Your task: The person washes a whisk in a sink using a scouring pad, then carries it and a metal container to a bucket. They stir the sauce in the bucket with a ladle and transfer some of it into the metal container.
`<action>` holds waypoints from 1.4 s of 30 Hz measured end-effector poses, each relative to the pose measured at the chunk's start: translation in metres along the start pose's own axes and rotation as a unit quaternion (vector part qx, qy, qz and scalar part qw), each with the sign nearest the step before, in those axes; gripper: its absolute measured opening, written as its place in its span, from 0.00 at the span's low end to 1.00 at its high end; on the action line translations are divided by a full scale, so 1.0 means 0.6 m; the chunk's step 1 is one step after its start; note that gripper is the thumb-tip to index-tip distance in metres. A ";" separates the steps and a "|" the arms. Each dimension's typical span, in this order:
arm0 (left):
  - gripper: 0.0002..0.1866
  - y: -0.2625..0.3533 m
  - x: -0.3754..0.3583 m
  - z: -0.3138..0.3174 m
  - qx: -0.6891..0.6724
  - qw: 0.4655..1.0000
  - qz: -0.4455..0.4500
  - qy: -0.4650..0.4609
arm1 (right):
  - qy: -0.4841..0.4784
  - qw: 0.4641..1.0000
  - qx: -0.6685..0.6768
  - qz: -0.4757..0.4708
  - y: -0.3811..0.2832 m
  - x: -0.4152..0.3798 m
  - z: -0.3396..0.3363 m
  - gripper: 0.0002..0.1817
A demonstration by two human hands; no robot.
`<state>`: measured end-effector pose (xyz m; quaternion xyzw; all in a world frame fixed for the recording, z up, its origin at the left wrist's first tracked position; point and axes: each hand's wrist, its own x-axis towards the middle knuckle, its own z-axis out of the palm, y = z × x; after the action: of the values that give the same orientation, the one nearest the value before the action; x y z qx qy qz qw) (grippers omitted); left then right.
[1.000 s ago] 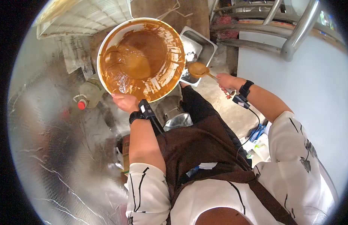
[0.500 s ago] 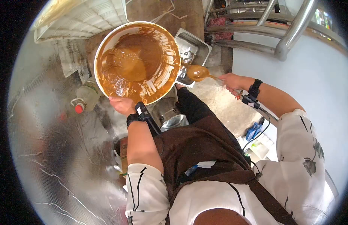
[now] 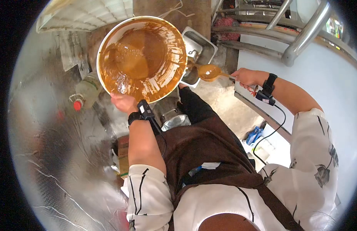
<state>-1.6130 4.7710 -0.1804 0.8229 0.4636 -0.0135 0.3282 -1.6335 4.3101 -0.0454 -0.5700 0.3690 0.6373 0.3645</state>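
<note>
Silvery textured surface (image 3: 59,161): creased and gleaming, it takes up the far left of the room.

Clear plastic bottle with a red cap (image 3: 90,87): its capped end points toward the worker.

Bare left hand (image 3: 124,103): curled on the near rim of a large, round, white-rimmed bucket (image 3: 167,73), some fingers hidden from me; a black strap circles the wrist.

Bucket: held with its mouth facing up toward the worker, its inner wall smeared and streaked, glossy brown sauce (image 3: 136,65) pooled inside.

Shiny metal vessel (image 3: 175,120): below the bucket, beside the worker's dark brown cloth apron (image 3: 201,144), partly covered.

Rectangular stainless-steel pan (image 3: 205,50): just right of the bucket, which hides part of its edge.

Brown-coated, round-bowled ladle (image 3: 209,72): its bowl is by the pan's near right corner, clear of the bucket's rim.

Bare right hand (image 3: 247,77): fingers wrapped around the ladle's handle, a black strap and cabled device at the wrist.

Thick steel-tube railing (image 3: 307,32): above a smooth white panel (image 3: 301,81), at far right.
</note>
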 end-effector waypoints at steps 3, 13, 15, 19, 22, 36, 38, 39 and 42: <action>0.30 -0.005 0.004 0.000 0.008 1.000 0.001 -0.004 | 0.001 0.999 -0.046 0.017 -0.035 -0.019 0.014 0.20; 0.27 0.003 -0.002 -0.003 -0.019 0.999 0.034 0.021 | 0.043 0.991 -0.120 0.050 -0.079 -0.034 0.029 0.19; 0.27 0.014 -0.006 -0.009 -0.028 0.999 0.028 0.020 | 0.040 0.988 -0.132 0.064 -0.075 -0.028 0.026 0.24; 0.27 0.017 -0.005 -0.011 -0.030 0.999 0.012 0.010 | 0.083 0.974 -0.194 0.077 -0.087 -0.021 0.042 0.24; 0.27 0.013 -0.004 -0.008 -0.040 0.999 0.020 0.007 | 0.070 0.939 -0.330 0.062 -0.105 -0.018 0.050 0.24; 0.27 0.004 -0.003 0.000 -0.012 1.000 0.015 0.004 | 0.090 0.723 -0.677 -0.106 -0.015 0.019 0.022 0.10; 0.27 0.004 -0.003 -0.001 -0.010 1.000 0.016 -0.001 | 0.164 0.735 -0.653 -0.074 -0.011 0.014 0.038 0.08; 0.27 0.004 -0.003 -0.001 -0.014 1.000 0.017 0.002 | 0.190 0.745 -0.637 -0.059 -0.020 0.002 0.052 0.08; 0.27 0.005 -0.003 0.001 -0.022 1.000 0.017 0.012 | 0.251 0.759 -0.600 -0.022 -0.045 -0.026 0.082 0.09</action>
<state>-1.6114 4.7682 -0.1785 0.8233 0.4537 0.0116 0.3408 -1.6308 4.3655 -0.0276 -0.8193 -0.0234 0.5545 -0.1440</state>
